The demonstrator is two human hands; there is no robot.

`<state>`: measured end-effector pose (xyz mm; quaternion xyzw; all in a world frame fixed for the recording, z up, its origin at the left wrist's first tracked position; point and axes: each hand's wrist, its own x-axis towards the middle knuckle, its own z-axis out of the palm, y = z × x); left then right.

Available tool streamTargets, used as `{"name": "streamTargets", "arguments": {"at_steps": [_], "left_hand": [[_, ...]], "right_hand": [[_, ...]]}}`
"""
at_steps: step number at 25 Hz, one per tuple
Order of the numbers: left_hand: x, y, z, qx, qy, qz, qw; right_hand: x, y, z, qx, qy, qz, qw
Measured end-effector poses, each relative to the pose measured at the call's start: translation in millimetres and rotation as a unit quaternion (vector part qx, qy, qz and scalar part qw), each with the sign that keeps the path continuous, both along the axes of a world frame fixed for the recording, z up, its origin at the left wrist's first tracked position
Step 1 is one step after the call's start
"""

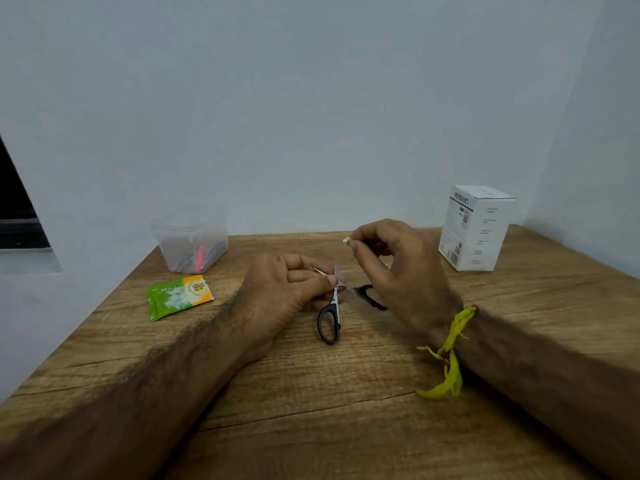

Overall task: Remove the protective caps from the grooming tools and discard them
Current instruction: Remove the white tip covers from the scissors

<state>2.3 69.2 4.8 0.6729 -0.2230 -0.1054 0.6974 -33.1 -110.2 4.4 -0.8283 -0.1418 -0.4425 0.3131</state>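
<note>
Right hand [391,261] is raised above the middle of the bench [346,410], and a small white protective cap [346,241] is pinched between its thumb and forefinger, clear of the blades. The small black-handled scissors [330,306] are gripped near the pivot by the left hand [287,289], fingers curled round the metal, with the bare tips pointing up and away and one handle loop hanging toward the near edge. The cap appears to be already off, so the step in hand is judged to be its disposal. The pinch should be kept firm, since so small a piece is easily dropped and lost on the wood grain. The scissors are best kept steady, or laid flat, with the exposed points turned away from the moving hand. A clear plastic container [190,242] with pens or similar items stands toward the far left corner, a green and orange sachet [178,296] lies just in front of it, and a white carton [476,228] stands at the far right corner. No bin can be seen.
</note>
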Motion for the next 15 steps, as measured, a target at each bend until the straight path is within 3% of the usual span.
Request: {"name": "streamTargets", "arguments": {"at_steps": [4,15], "left_hand": [[-0.1,-0.1,-1.3,-0.003,-0.009,-0.002,1.000],[1.6,-0.1,-3.2,-0.018,-0.011,0.009,1.000]], "right_hand": [[-0.4,8.2,-6.3,-0.109,0.038,0.006,0.993],[-3.6,4.6,-5.6,-0.106,0.051,0.025,0.993]]}}
